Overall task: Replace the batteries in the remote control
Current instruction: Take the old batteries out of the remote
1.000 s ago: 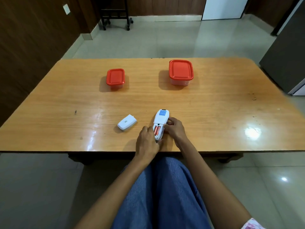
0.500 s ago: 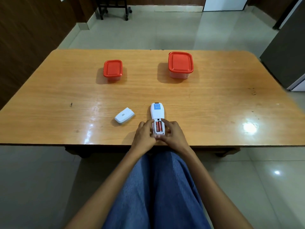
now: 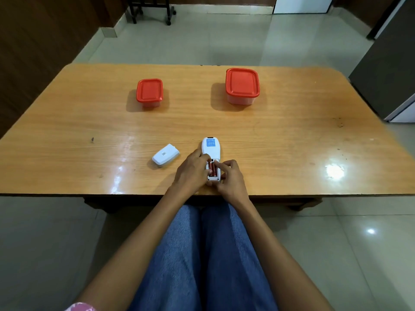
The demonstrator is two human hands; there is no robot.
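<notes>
Between the two hands, near the table's (image 3: pixel 292 153) edge, the remote (image 3: pixel 211 147) lies face down, bay open, batteries (image 3: pixel 213 169) showing. The left hand (image 3: pixel 190 170) grips its side. The right hand (image 3: pixel 230 177) curls a fingertip onto the batteries. Just left of the left hand lies the cover (image 3: pixel 165 154). A prised cell could spring loose and roll off that edge.

Near the front edge of the table (image 3: pixel 292 153) our left hand (image 3: pixel 190 170) and right hand (image 3: pixel 230 177) flank the remote (image 3: pixel 210 147), blocking both its sides. Just to the left lies the battery cover (image 3: pixel 165 156) (a narrow gap separates it from the left hand). Far back stand the small red-lidded box (image 3: pixel 149 93) and the larger red-lidded box (image 3: pixel 242 86), well apart, with bare wood between them and along our right.
</notes>
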